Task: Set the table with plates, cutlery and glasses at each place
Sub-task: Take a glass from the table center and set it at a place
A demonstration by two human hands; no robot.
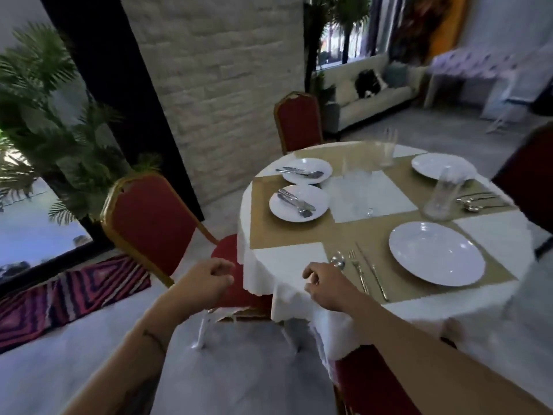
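Plates first: you have four round white china plates on the round table with its white cloth (287, 265). The nearest plate (436, 253) and the far right one (443, 165) are bare; the two left plates (299, 202) (307, 171) each carry cutlery. Three pieces, a spoon (338, 261), a fork (357, 269) and a knife (372, 272), lie beside the nearest plate. Two clear glasses show plainly (441, 196) (388, 148). Your left hand (206, 281) hangs loosely curled and empty off the table's edge; your right hand (327, 284), curled and holding nothing, rests by the spoon.
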